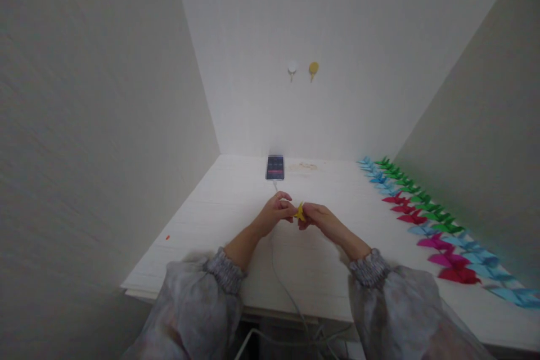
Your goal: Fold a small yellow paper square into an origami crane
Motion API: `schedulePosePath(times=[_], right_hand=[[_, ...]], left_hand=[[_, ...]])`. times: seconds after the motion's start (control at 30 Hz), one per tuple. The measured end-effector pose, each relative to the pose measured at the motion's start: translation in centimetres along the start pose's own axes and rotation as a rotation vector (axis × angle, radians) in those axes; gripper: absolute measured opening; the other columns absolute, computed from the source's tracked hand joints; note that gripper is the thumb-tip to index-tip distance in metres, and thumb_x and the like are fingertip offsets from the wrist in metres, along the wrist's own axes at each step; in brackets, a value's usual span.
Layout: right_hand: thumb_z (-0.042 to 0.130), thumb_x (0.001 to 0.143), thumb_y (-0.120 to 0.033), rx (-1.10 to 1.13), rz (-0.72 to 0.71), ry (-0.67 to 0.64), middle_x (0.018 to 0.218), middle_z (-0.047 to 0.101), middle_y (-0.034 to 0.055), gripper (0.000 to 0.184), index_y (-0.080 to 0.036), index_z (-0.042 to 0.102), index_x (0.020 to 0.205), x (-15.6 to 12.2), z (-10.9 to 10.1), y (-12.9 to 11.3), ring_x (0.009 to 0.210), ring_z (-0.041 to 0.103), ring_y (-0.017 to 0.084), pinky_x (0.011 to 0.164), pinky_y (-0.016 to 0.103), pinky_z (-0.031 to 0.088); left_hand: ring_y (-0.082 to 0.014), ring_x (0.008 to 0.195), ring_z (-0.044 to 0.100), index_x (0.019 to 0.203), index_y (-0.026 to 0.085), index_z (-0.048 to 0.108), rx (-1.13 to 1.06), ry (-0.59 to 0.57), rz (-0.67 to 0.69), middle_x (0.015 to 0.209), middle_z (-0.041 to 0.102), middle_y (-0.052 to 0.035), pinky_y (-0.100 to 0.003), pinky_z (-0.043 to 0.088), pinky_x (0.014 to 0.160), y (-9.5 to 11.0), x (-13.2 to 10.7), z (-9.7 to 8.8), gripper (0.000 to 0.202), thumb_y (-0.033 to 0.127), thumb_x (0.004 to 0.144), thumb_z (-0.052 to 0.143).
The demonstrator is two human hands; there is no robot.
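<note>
Between my two hands, above the middle of the white table, is a small yellow origami crane (300,212) of folded paper. My left hand (276,214) pinches its left side with thumb and forefinger. From the other side, my right hand (315,216) grips it with curled fingers, which hide part of the paper. Along the table's right side lie rows of folded paper cranes: green cranes (439,215), red cranes (411,216), magenta cranes (448,259) and light blue cranes (481,259).
A phone (275,167) leans at the back wall, its white cable (276,273) running under my left hand and over the front edge. A small orange scrap (167,237) lies at left. Two hooks, a white hook (292,68) and a yellow hook (313,69), are on the wall.
</note>
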State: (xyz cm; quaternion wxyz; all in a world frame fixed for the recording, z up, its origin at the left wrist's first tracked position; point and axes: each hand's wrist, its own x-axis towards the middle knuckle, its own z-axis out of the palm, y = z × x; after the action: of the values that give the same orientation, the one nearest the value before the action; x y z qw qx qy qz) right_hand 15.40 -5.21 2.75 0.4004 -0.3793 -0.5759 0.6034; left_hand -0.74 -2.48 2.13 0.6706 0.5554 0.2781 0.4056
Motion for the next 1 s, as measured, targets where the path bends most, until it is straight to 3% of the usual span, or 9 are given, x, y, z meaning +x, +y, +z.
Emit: schedulePosePath(times=[0.13, 0.3, 0.43, 0.53, 0.67, 0.87, 1.0], right_hand=[[0.053, 0.071, -0.042, 0.106, 0.052, -0.029, 0.051, 0.050, -0.0028, 0.030, -0.013, 0.052, 0.065, -0.1, 0.4, 0.0, 0.043, 0.046, 0.007, 0.043, 0.021, 0.037], [0.055, 0.069, -0.041, 0.167, 0.087, -0.009, 0.048, 0.048, -0.0033, 0.029, -0.013, 0.052, 0.063, -0.1, 0.5, -0.2, 0.039, 0.042, 0.006, 0.040, 0.020, 0.031], [0.057, 0.068, -0.039, 0.154, 0.053, 0.046, 0.047, 0.047, -0.0039, 0.027, -0.013, 0.050, 0.060, 0.0, 0.5, -0.1, 0.039, 0.041, 0.005, 0.040, 0.019, 0.028], [0.056, 0.069, -0.040, 0.139, 0.081, 0.037, 0.046, 0.046, -0.0044, 0.028, -0.013, 0.051, 0.060, 0.0, 0.4, -0.1, 0.037, 0.039, 0.004, 0.038, 0.019, 0.027], [0.053, 0.071, -0.042, 0.156, 0.156, 0.033, 0.045, 0.045, -0.0049, 0.030, -0.013, 0.052, 0.061, -0.1, 0.7, -0.3, 0.035, 0.037, 0.004, 0.036, 0.019, 0.025], [0.055, 0.071, -0.038, 0.283, 0.119, 0.038, 0.042, 0.043, -0.0053, 0.027, -0.013, 0.051, 0.060, -0.1, 1.3, -0.7, 0.033, 0.032, 0.003, 0.034, 0.018, 0.020], [0.054, 0.072, -0.035, 0.409, 0.118, -0.002, 0.041, 0.040, -0.0063, 0.025, -0.012, 0.052, 0.063, -0.2, 1.6, -0.7, 0.032, 0.030, 0.002, 0.034, 0.017, 0.016]], left_hand=[[-0.0054, 0.047, 0.049, 0.083, 0.016, 0.037, 0.011, -0.012, 0.000, 0.057, 0.053, 0.0050, -0.019, 0.039, 0.050, 0.0, 0.0, 0.1, 0.038, 0.028, 0.059, 0.063], [-0.0053, 0.046, 0.048, 0.084, 0.016, 0.041, 0.030, 0.000, -0.035, 0.054, 0.050, 0.0055, -0.019, 0.038, 0.049, 0.0, 0.0, 0.3, 0.036, 0.032, 0.060, 0.062], [-0.0046, 0.041, 0.045, 0.068, 0.013, 0.046, 0.085, -0.070, -0.169, 0.055, 0.050, 0.0020, -0.019, 0.034, 0.043, -0.1, -0.2, 0.6, 0.032, 0.044, 0.066, 0.052], [-0.0040, 0.038, 0.041, 0.060, 0.012, 0.046, 0.094, -0.093, -0.189, 0.050, 0.046, 0.0027, -0.019, 0.030, 0.039, 0.0, -0.2, 0.6, 0.034, 0.045, 0.067, 0.049], [-0.0036, 0.038, 0.041, 0.059, 0.012, 0.047, 0.057, -0.058, -0.173, 0.050, 0.046, 0.0030, -0.018, 0.031, 0.039, 0.3, -0.2, 0.7, 0.031, 0.042, 0.066, 0.052], [-0.0036, 0.035, 0.040, 0.061, 0.011, 0.050, -0.068, -0.131, -0.252, 0.048, 0.045, 0.0031, -0.018, 0.030, 0.036, 0.5, -0.5, 0.9, 0.031, 0.041, 0.069, 0.050], [-0.0015, 0.030, 0.034, 0.061, 0.012, 0.047, -0.215, -0.102, -0.244, 0.045, 0.043, 0.0051, -0.017, 0.025, 0.034, 0.7, -0.5, 1.1, 0.025, 0.035, 0.069, 0.053]])
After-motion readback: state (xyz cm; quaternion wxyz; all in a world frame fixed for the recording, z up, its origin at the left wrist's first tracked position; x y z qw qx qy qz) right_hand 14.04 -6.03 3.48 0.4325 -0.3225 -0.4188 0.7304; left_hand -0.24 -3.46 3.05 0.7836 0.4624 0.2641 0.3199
